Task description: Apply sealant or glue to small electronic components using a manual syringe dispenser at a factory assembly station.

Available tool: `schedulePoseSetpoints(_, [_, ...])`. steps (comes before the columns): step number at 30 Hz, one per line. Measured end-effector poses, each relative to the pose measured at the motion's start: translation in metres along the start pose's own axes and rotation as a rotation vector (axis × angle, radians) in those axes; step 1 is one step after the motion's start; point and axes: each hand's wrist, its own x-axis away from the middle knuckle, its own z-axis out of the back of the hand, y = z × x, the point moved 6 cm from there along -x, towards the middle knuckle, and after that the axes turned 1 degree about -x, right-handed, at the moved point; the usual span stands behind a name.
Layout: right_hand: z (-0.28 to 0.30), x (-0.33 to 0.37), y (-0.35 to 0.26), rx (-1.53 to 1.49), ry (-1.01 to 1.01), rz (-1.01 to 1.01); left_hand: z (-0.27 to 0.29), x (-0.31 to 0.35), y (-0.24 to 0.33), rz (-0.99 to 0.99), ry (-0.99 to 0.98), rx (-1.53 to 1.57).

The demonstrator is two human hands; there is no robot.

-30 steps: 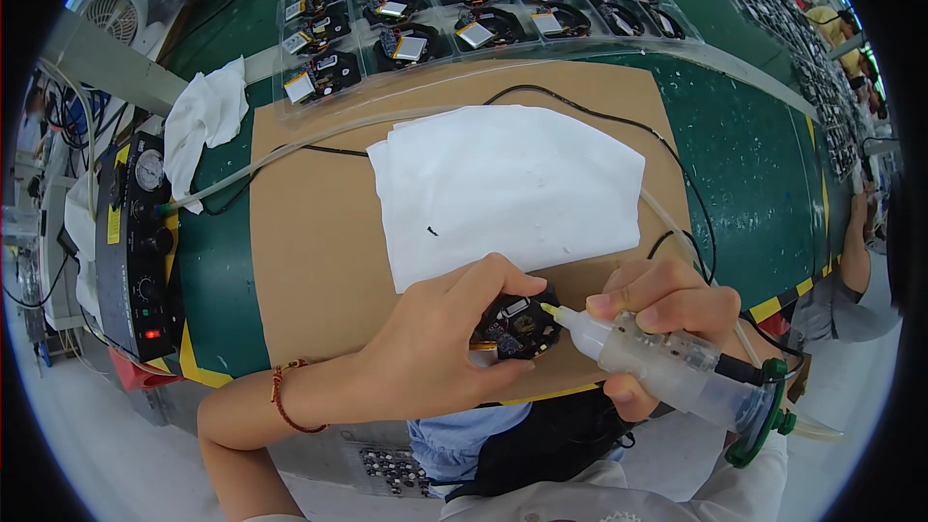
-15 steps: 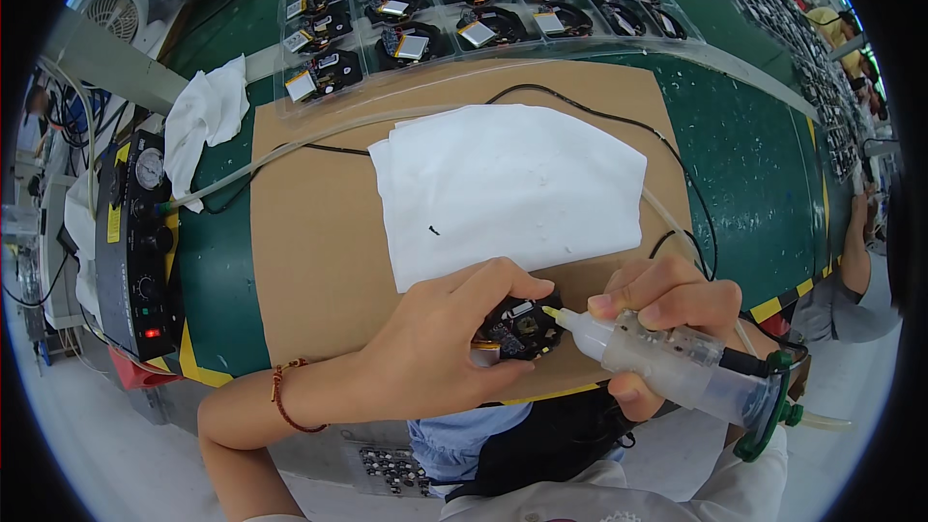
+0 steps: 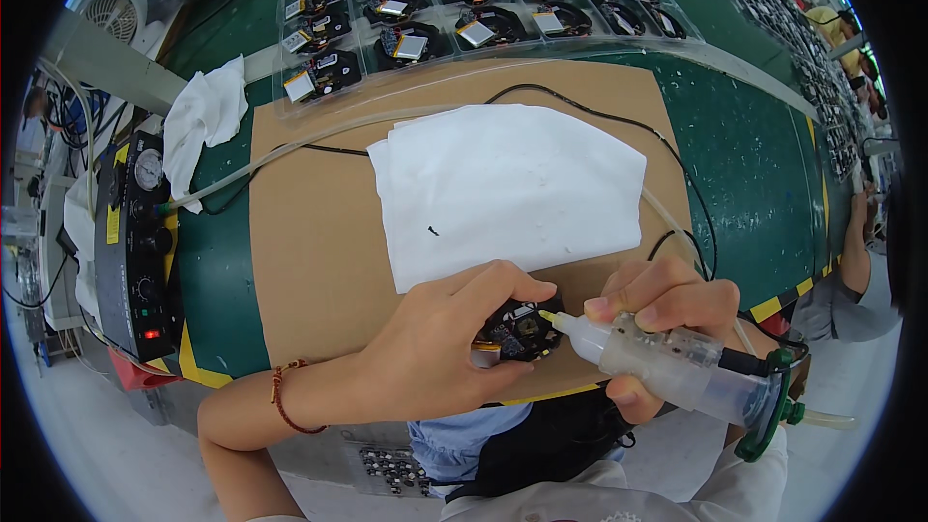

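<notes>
My left hand [image 3: 445, 333] grips a small round black circuit-board assembly [image 3: 522, 331] between thumb and forefinger, above the near edge of the cardboard. A silvery battery pouch [image 3: 485, 355] shows at its lower left, partly under my hand. In my right hand [image 3: 677, 304] is a clear dispensing syringe [image 3: 667, 367] with a green cap at its back end. Its pale yellow tip [image 3: 549, 316] is at the upper right of the assembly; whether it touches cannot be told. The fingers of my right hand wrap round the barrel.
A folded white cloth [image 3: 512, 193] lies on the brown cardboard [image 3: 309, 261]. Beyond it stands a clear compartment tray [image 3: 372, 77] of similar assemblies. At left is a black dispenser box [image 3: 135, 242] with a gauge; a hose [image 3: 280, 157] and black cable [image 3: 667, 140] cross the bench.
The syringe tip and my right hand have shifted very slightly left and down. The assembly has turned or tilted slightly in my left hand.
</notes>
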Motion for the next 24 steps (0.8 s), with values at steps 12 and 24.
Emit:
schedulePoseSetpoints(12, [-0.0026,0.0010,-0.0004,-0.039,0.044,-0.028,-0.0010,0.0002,0.0000,-0.022,0.001,-0.001])
schedulePoseSetpoints(24, [-0.0038,0.0071,0.0061,-0.127,0.329,0.084,-0.0013,-0.0012,0.0024,-0.055,0.010,-0.031])
